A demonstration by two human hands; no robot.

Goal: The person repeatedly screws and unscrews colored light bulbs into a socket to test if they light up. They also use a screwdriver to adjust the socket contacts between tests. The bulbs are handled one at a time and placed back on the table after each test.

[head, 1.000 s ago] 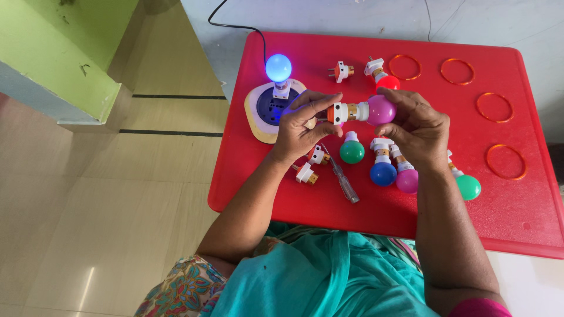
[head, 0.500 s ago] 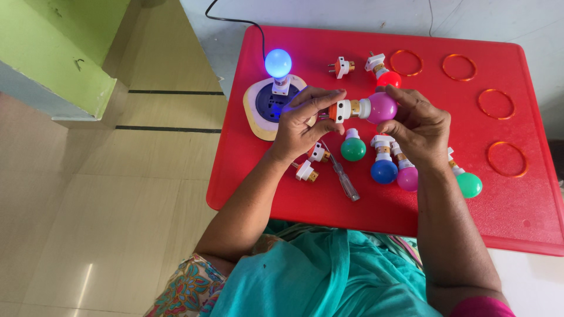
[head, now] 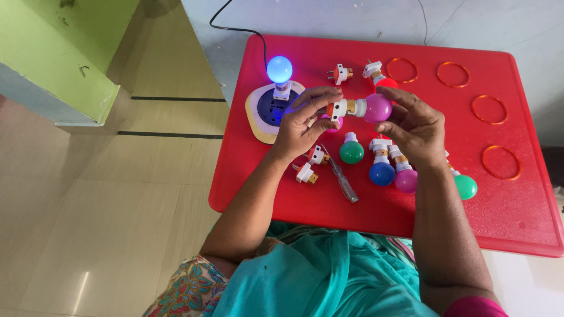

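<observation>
Head view, listed left to right. Round socket board (head: 262,111): cream rim, dark face, sits on the left part of the red tray (head: 529,217); a lit blue bulb (head: 279,68) stands upright in it, a black cord running off the tray's far edge. Left hand (head: 301,126): raised above the tray just right of the board, thumb and fingertips pinching the white-and-orange plug adapter (head: 336,110). Adapter and pink bulb (head: 377,108): joined end to end, long axis lying horizontal, adapter toward the left, globe toward the right, held clear of the tray between both hands. Right hand (head: 414,129): fingers curled around the globe from the right side and beneath. Each hand is thus on its own end of the piece; the socket board lies to the left, nearer the left hand. On the tray beneath: loose adapters (head: 311,165), screwdriver (head: 342,179), green bulb (head: 352,150), blue bulb (head: 382,171). Far right: four orange rings (head: 490,109).
</observation>
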